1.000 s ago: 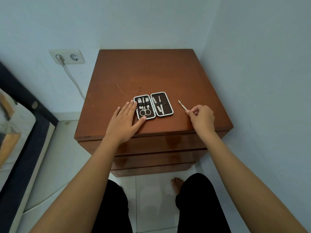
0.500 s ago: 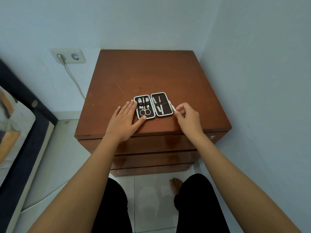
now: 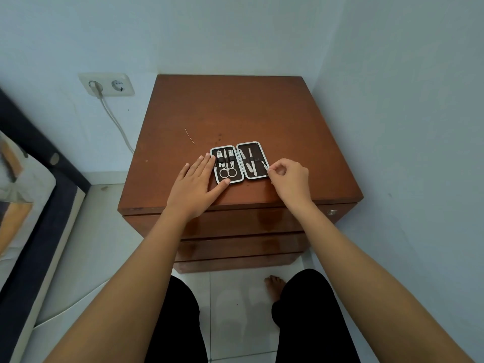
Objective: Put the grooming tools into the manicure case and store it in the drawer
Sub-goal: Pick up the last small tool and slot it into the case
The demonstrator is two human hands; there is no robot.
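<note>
The manicure case (image 3: 239, 162) is laid open and flat on the brown wooden table (image 3: 235, 111), near its front edge. The left hand (image 3: 195, 186) is spread flat, fingers extended, and is pressed against the left half of the case, with the thumb at its near corner; nothing is gripped by it. The right hand (image 3: 289, 179) is curled, and a slim metal tool (image 3: 266, 166) is pinched between its thumb and forefinger at the right edge of the case's right half. Scissors (image 3: 227, 172) and other small tools are seen strapped in the left half, and two pale tools (image 3: 249, 163) in the right half. Closed drawers (image 3: 243, 222) are seen below the tabletop
</note>
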